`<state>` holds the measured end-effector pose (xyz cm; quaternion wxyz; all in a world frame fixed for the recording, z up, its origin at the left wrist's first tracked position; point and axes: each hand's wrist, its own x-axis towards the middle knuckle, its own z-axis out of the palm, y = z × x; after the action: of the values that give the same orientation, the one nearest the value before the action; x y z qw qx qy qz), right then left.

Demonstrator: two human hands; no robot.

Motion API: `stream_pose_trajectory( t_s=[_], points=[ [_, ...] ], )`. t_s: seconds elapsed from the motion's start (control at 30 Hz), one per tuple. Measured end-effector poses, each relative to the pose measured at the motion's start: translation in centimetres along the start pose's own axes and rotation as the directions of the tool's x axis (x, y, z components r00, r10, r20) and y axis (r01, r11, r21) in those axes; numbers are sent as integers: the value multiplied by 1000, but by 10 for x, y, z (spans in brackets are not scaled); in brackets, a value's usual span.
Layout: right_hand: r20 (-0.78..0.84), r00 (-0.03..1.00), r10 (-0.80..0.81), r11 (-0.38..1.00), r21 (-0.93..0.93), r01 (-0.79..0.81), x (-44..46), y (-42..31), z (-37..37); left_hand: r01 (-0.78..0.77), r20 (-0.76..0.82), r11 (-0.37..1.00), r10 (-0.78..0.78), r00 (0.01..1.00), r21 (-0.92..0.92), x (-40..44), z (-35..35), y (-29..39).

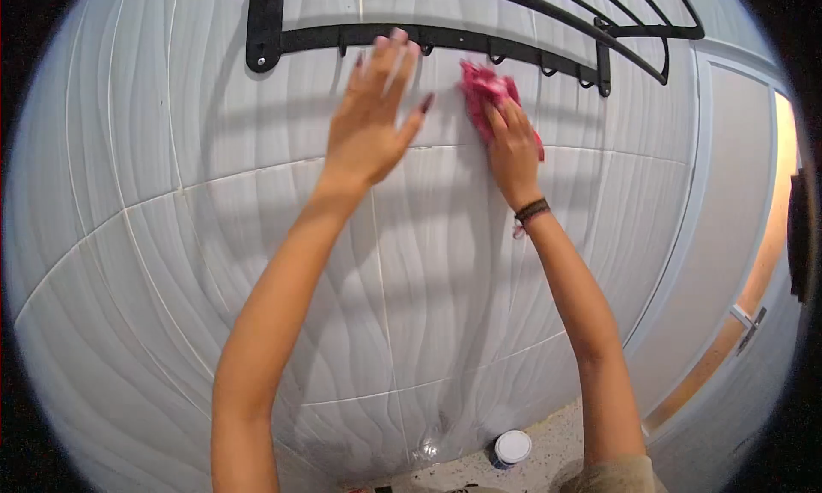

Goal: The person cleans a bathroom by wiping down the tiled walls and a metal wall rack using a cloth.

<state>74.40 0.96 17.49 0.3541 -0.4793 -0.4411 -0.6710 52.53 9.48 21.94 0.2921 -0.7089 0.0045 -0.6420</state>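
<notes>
My right hand (512, 146) presses a crumpled pink-red cloth (486, 86) against the tiled wall (282, 253), just under the hook strip of a black metal rack (462, 39). A dark band circles that wrist. My left hand (370, 121) is raised at the strip with its fingers stretched out and nothing in it. Its fingertips overlap the strip near a hook; whether they touch it I cannot tell.
Black bars of the rack jut out above at the upper right. A door (728, 236) with a metal handle (750, 322) stands at the right. Below, a tub with a white lid (513, 447) rests on the speckled floor (548, 433) by the wall.
</notes>
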Motion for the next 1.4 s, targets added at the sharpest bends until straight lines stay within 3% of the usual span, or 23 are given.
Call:
stream_pose_trajectory(
  t_s=[0.03,0.13,0.2,0.27,0.47,0.5,0.63,0.77,0.9,1.0,1.03,1.1,1.2,1.23,1.3,1.33,1.4],
  points=[
    [-18,1000,1,1000,-21,-1,-5,8,-4,-25,27,999,26,999,-20,3,6,7],
    [-49,974,223,973,-50,-225,-4,28,-10,-122,40,990,125,991,-76,15,29,26],
    [-2,993,119,987,-111,-118,15,36,-10,-166,29,972,173,985,-163,24,50,35],
    [-71,995,-71,996,-58,67,41,39,3,-97,-15,987,96,995,-130,34,73,41],
    [-228,967,115,992,70,-101,84,38,31,-12,-71,998,8,997,-56,60,109,49],
    [-234,968,87,992,114,-62,75,30,20,25,-59,995,-31,998,-97,59,111,52],
    [-161,980,-118,992,-53,111,46,48,3,18,-85,993,-28,996,-112,56,107,58],
    [-237,967,-89,992,-104,66,92,64,18,51,-27,991,-55,998,-121,60,105,57],
    [-221,972,-78,994,57,93,75,52,23,140,14,974,-140,990,-179,62,100,63],
    [-110,977,-184,975,105,195,19,64,4,128,-40,977,-136,990,-169,64,99,67],
    [-136,970,-200,972,100,214,2,77,3,108,-55,987,-115,992,-122,63,101,68],
    [-186,956,-226,965,92,246,-29,111,0,172,-60,958,-191,980,-229,62,109,71],
    [-153,985,79,994,85,-67,-35,145,-12,129,-184,936,-198,963,-327,67,118,89],
    [-160,984,71,996,67,-61,-27,148,-11,90,-241,933,-182,953,-348,71,123,98],
    [-170,984,60,998,31,-55,-3,152,-8,-49,-117,999,50,992,8,79,130,112],
    [-186,982,22,993,-113,-43,6,145,-8,-137,-23,974,143,989,179,81,134,119],
    [-271,963,4,992,-121,-39,28,138,-2,-135,-100,989,141,985,69,84,148,133]
  ],
)
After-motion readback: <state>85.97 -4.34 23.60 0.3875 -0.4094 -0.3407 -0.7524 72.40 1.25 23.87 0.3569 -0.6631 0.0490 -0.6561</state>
